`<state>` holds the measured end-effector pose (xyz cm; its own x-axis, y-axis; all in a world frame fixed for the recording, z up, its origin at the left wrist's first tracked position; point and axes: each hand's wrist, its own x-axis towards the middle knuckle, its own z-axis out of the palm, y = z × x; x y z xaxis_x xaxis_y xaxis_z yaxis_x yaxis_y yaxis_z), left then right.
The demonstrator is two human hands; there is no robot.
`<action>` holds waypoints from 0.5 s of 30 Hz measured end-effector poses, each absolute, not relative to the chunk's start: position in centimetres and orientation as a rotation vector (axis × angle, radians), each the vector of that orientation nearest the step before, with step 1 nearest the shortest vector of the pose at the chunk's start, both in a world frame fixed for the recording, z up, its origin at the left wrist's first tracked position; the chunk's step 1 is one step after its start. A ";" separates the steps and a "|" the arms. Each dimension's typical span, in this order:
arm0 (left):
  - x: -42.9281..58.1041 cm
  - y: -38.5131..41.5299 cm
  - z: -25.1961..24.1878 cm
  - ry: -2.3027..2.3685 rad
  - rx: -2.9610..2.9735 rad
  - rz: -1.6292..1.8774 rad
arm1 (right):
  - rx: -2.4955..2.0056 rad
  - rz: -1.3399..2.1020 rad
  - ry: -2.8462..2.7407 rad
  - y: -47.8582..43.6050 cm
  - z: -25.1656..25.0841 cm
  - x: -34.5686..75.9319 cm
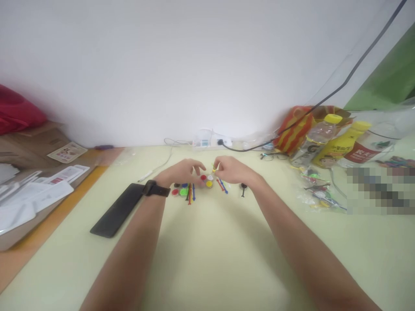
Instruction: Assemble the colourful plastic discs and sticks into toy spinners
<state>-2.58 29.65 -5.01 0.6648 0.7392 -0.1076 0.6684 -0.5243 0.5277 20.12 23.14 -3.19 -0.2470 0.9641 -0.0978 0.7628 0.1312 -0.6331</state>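
Note:
My right hand (231,169) is closed in a pinch on a small yellow plastic piece (214,169) that shows at its fingertips. Facing it, my left hand (185,171) has its fingers curved and apart, with nothing visible between them. Below and between the hands lie small round pieces, among them a yellow disc (209,184), a white disc (210,177) and a red disc (203,177). Under my left hand are a green disc (183,191), another red disc (175,192) and thin sticks, including a red stick (189,196) and a blue stick (193,192). More thin sticks (222,185) lie by my right hand.
A black piece with a stem (243,190) lies beneath my right wrist. At left are a black flat case (117,211) and papers (39,194). Bottles (343,144) and a plastic bag of small parts (319,190) are at right. A power strip (210,143) sits against the wall.

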 end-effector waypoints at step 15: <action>1.5 24.9 -1.3 0.747 2.205 0.768 | -1.364 1.147 -1.657 23.0 -2.2 20.9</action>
